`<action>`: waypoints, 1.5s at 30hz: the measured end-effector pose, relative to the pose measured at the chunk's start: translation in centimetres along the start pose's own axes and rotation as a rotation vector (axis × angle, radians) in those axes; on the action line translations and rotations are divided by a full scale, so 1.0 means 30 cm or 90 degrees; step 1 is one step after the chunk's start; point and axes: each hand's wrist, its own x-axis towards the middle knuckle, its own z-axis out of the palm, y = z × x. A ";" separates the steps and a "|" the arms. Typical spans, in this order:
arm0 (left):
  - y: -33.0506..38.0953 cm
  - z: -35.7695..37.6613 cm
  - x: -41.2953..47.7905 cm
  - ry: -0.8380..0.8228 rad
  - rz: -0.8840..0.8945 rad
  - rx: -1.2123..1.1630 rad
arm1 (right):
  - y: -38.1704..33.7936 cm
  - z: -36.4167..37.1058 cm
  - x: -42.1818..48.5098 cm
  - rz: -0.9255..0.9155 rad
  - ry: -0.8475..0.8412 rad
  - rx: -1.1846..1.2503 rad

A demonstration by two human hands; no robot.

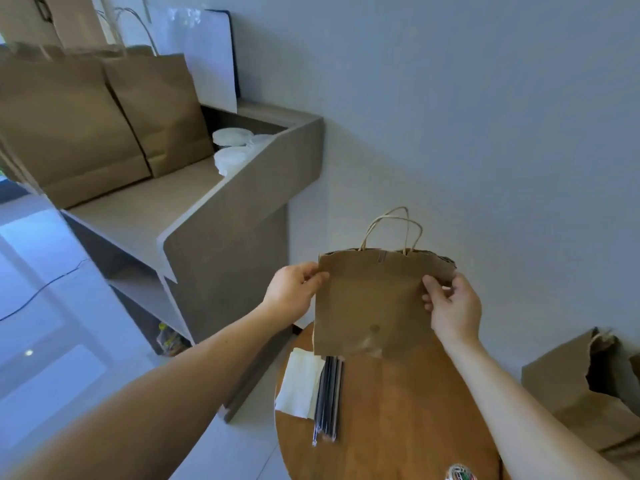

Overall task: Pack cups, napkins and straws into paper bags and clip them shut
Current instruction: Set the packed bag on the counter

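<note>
I hold a small brown paper bag point(372, 303) with twisted handles upright above a round wooden table point(398, 420). My left hand point(294, 287) pinches its upper left edge and my right hand point(453, 306) grips its upper right edge. A clip point(381, 257) sits on the bag's top rim near the handles. On the table below lie a stack of white napkins point(299, 386) and a bundle of wrapped black straws point(329, 400). White cups or lids point(232, 147) sit on the grey counter point(221, 216) at the left.
Two large brown paper bags point(86, 116) stand on the counter's shelf. More brown bags point(588, 400), one torn open, lie on the floor at the right by the wall. A small colourful object point(459, 472) sits at the table's near edge.
</note>
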 end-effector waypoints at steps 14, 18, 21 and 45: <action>0.329 -0.736 -0.181 0.311 0.210 -0.119 | -0.891 0.263 -0.019 -0.230 0.022 0.112; 0.373 -0.921 -0.173 0.389 0.220 -0.111 | -1.086 0.393 0.013 -0.273 -0.024 0.153; 0.378 -1.054 -0.138 0.445 0.231 -0.091 | -1.212 0.518 0.049 -0.299 -0.071 0.181; -0.168 -1.317 0.726 0.566 0.048 0.137 | -1.201 1.694 0.813 -0.201 -0.507 0.060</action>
